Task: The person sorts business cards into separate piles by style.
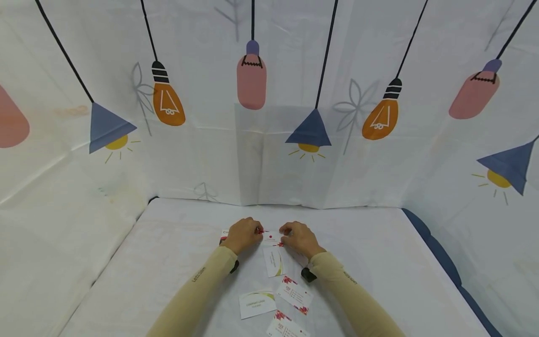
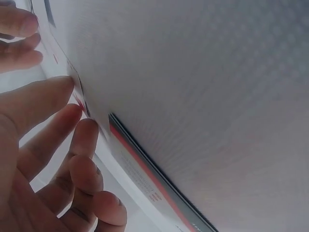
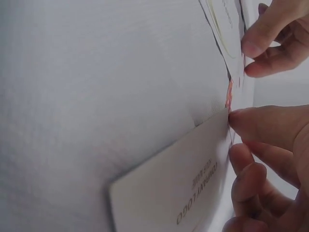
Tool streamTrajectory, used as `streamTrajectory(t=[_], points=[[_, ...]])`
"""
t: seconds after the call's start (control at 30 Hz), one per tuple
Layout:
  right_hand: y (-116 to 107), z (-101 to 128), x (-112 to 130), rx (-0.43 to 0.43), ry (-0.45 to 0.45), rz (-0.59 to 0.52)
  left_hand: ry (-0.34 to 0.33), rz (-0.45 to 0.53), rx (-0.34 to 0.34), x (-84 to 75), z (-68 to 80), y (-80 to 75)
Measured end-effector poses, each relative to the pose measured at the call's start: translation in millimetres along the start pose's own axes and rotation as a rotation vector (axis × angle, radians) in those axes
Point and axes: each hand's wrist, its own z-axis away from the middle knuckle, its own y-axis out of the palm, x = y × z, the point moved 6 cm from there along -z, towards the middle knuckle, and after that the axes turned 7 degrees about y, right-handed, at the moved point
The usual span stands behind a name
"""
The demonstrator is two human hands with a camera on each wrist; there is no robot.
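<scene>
While both pinch it, the card [image 1: 271, 237] spans left hand [image 1: 243, 235] and right hand [image 1: 300, 238].

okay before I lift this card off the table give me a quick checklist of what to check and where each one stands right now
1. Left hand on the red and white card: ok, fingertips pinch its left edge.
2. Right hand on the same card: ok, fingertips at its right edge.
3. Card free of its neighbours: not ok, it seems to overlap the green-swoosh card and another card under the right hand.
4. Card under the left hand: cannot tell whether it would drag along.
5. Loose cards nearer the body: ok, apart from both hands.
6. Tablecloth flat: ok around the hands.
</scene>
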Motion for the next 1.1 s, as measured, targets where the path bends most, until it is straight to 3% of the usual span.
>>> streamTrajectory(t=[0.8, 1.1], points=[[-3.1, 8.0, -2.2, -0.009, -0.005, -0.100, -0.011, 0.051, -0.062, 5.5, 8.8, -10.3], [-5.7, 20.5, -7.2, -0.026, -0.036, -0.068, 0.003, 0.087, -0.062, 3.7, 13.2, -11.8]])
